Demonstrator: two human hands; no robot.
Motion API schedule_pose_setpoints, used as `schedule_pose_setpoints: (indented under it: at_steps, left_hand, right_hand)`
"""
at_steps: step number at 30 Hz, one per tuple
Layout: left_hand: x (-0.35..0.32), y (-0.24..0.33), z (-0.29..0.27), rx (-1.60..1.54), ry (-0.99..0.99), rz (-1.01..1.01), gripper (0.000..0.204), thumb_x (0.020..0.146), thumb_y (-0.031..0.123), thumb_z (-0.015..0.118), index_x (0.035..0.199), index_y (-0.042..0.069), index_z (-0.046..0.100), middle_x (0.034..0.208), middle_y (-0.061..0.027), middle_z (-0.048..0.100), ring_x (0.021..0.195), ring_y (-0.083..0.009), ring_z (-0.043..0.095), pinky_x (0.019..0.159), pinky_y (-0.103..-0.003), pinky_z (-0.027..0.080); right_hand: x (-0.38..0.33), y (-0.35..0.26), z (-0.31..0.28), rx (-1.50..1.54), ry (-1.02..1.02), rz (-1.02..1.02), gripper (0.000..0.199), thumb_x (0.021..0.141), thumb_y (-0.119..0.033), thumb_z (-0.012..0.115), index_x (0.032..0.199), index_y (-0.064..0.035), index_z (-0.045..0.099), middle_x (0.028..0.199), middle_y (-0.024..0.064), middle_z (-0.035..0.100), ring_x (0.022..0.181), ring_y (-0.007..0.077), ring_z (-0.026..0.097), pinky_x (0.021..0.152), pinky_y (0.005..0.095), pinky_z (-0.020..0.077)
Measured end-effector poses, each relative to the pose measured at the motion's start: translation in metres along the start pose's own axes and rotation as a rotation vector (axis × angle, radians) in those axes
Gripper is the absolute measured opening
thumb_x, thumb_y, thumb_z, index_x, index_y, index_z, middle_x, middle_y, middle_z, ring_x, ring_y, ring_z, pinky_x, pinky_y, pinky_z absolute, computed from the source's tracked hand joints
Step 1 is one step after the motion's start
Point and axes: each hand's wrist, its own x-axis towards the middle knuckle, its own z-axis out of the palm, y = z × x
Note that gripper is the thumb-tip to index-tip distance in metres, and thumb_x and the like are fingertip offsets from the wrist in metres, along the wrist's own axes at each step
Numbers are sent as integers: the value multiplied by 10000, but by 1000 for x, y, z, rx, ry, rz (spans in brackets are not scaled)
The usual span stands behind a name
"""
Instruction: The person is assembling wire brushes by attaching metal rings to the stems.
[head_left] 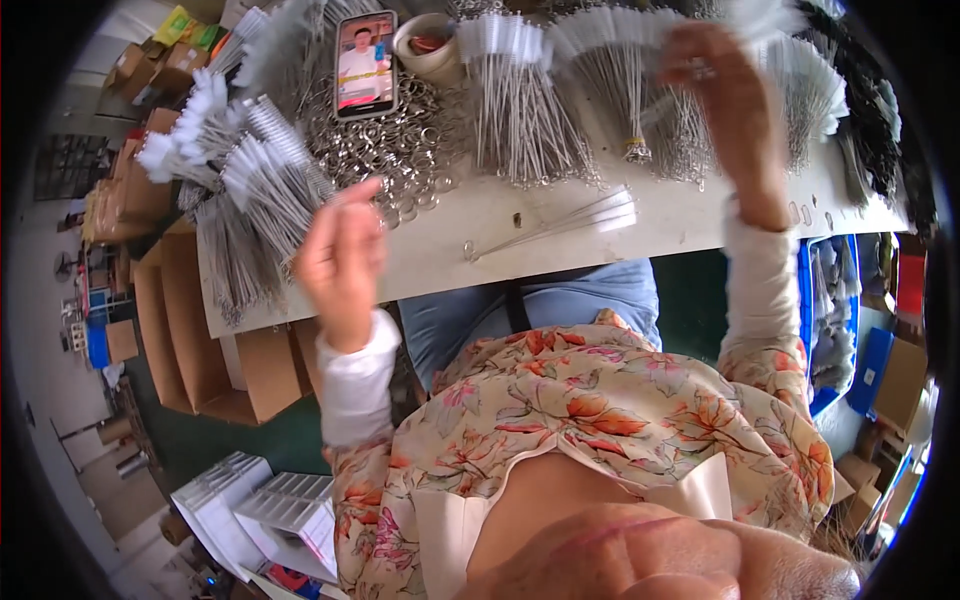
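Note:
My left hand point(345, 255) is raised over the near left part of the table, beside the heap of small metal split rings point(395, 160). Its index finger is stretched out, and nothing shows in it. My right hand point(725, 100) is smeared by motion above the bundles at the far right; whether its fingers hold anything is unclear. Near the front edge of the white table point(660, 225) lies a small set of thin wire brushes point(550, 228) with white bristles, its looped end to the left. Behind it rests a big bundle of similar brushes point(520, 110).
A phone point(365, 65) showing a person stands on the rings, beside a round white tub point(427, 45). More brush bundles point(270, 180) lie at the left, with black ones point(880, 120) far right. Cardboard boxes point(215, 370) and a blue crate point(835, 320) flank the table.

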Motion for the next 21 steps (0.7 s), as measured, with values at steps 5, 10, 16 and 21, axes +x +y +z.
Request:
schedule_pose_setpoints:
  at_steps: [5, 10, 16, 21]
  left_hand:
    - [2, -10, 75, -82, -161, 140, 98, 876, -6, 534, 956, -18, 589, 707, -11, 530, 566, -78, 513, 497, -202, 408]
    - [15, -3, 64, 92, 115, 569, 69, 889, 7, 526, 931, -4, 581, 1033, -125, 481, 783, -218, 634, 673, -282, 528]
    - [-4, -20, 86, 215, -189, 740, 205, 779, -59, 626, 977, -9, 632, 1069, -131, 550, 807, -211, 613, 622, -266, 531]
    - [-1, -19, 65, 435, -179, 910, 392, 748, 77, 703, 1128, 56, 611, 1160, -123, 513, 1011, -239, 536, 857, -359, 441]
  right_hand:
    - [1, -10, 157, 262, -30, 502, 234, 943, -115, 484, 1136, 4, 542, 1212, 117, 503, 1163, 220, 464, 957, 385, 408]
    - [-11, -8, 147, -95, 64, 87, 319, 880, -227, 607, 1147, -53, 589, 1160, 105, 548, 1076, 184, 509, 876, 319, 424]
    - [-29, 19, 153, 866, 293, 514, 238, 958, -215, 472, 1027, -26, 599, 996, 59, 637, 857, 108, 606, 749, 239, 499]
    - [-10, -7, 129, 959, 299, 515, 188, 950, -195, 491, 1009, -36, 570, 765, -25, 560, 587, 65, 442, 578, 202, 428]
